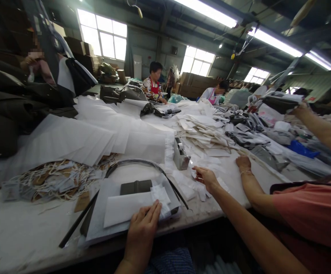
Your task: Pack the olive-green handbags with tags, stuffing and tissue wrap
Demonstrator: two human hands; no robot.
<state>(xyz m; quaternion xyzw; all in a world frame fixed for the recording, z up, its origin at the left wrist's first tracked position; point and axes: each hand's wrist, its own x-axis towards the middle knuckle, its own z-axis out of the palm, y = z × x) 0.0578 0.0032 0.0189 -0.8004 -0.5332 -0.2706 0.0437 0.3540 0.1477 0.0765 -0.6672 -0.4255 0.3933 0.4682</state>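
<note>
My left hand (145, 220) lies flat, fingers stretched out, on a folded white paper (122, 209) and small white packets (162, 196). These rest on a dark olive bag wrapped in white paper (97, 230), with a black strap (78, 219) looping around it. An olive rolled piece (136, 187) shows above the folded paper. To the right, my right hand (207, 178) is closed in a pinch at the end of the tape (191, 162), beside the cutting edge of a grey tape dispenser (181, 155).
Fanned white sheets (68, 135) and tangled string tags (59, 177) lie at left. White paper stacks (202, 131) and grey pieces sit farther back. A co-worker in a coral shirt (311, 213) reaches in from the right, a fist (243, 163) on the table. Other people work beyond.
</note>
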